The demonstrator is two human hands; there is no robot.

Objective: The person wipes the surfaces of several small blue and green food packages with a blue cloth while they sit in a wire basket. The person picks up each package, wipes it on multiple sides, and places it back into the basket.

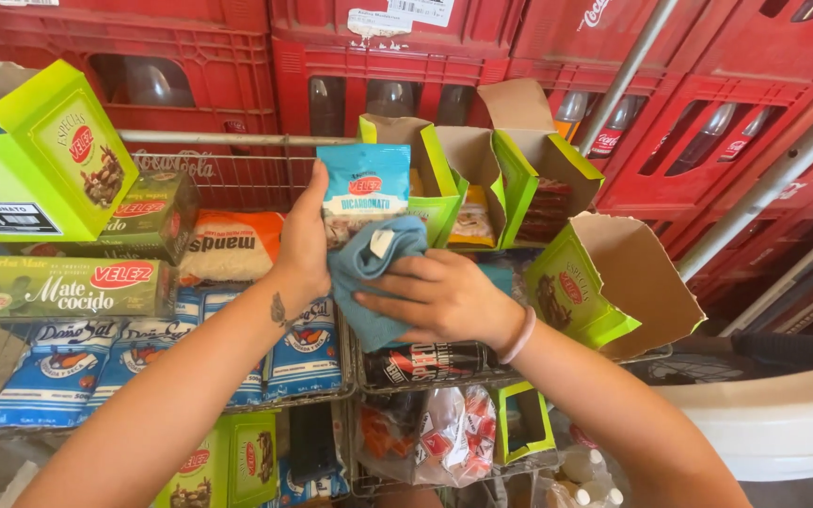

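We hold a small blue packet (364, 193) upright in our left hand (303, 246), fingers closed round its side, above the wire shelf (237, 141); our right hand (439, 299) presses a blue cloth (369, 282) against its lower face. Risk: a hard wipe could twist the packet loose. Open green cartons (444, 174) crowd just behind; free room lies only toward us.

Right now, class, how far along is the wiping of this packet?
Done: nothing shows as finished. In hand: the left hand holds up the blue packet while the right hand presses a blue cloth on its lower half. Left: its top half is uncovered.
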